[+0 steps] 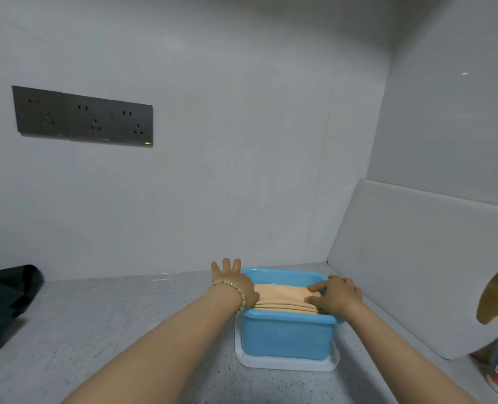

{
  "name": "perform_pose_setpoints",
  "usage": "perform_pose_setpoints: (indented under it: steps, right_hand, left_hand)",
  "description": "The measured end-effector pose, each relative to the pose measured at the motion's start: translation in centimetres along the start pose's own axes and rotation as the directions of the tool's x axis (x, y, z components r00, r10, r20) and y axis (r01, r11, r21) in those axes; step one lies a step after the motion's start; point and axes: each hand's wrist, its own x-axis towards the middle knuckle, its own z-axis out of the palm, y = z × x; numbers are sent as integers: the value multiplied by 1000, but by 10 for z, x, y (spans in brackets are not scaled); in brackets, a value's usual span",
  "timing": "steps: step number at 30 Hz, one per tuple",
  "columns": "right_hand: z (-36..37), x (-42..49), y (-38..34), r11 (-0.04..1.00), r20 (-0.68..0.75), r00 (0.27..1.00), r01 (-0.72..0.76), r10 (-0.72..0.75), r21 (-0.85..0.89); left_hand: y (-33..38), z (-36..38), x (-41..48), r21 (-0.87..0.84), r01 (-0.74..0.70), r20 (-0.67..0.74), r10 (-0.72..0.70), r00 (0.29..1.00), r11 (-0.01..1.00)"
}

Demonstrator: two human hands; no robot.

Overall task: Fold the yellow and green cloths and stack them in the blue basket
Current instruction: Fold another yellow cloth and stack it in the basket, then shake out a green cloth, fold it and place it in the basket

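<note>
Yellow cloth, folded in layers, inside blue basket on white tray. Left hand spread, palm pressed on cloth's left edge; right hand flat, fingertips pressing its right side. Green cloth heaped far left on counter.

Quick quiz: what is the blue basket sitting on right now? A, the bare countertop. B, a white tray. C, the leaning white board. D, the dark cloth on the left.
B: the blue basket stands on a white tray, whose rim shows around its base.
</note>
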Motion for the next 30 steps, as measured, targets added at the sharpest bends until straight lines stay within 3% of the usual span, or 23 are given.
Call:
perform_pose_setpoints:
  steps: [3,8,14,18,24,30]
  right_hand:
    - [-5,-4,-3,1000,-8,1000,7,-7,-10]
    - [-23,-23,-16,988,-216,970,133,-113,78]
    - [-20,-61,-82,910,-361,877,388,-316,145]
    - [5,-83,-140,838,-273,844,516,-462,175]
    - [73,-115,-248,743,-102,788,608,-607,278]
    - [138,-148,-344,702,94,717,632,-690,329]
  left_hand:
    - [-3,1,-2,-40,-31,-1,31,1000,999]
    - [-25,15,-21,-388,-134,-146,82,986,912]
    - [-78,37,-71,-474,-148,-307,-5,952,868]
    - [-137,51,-113,-462,-142,-381,-51,923,875]
    - [-257,102,-175,-414,159,-243,-277,929,896]
    - [-350,158,-220,-370,377,-230,-477,848,849]
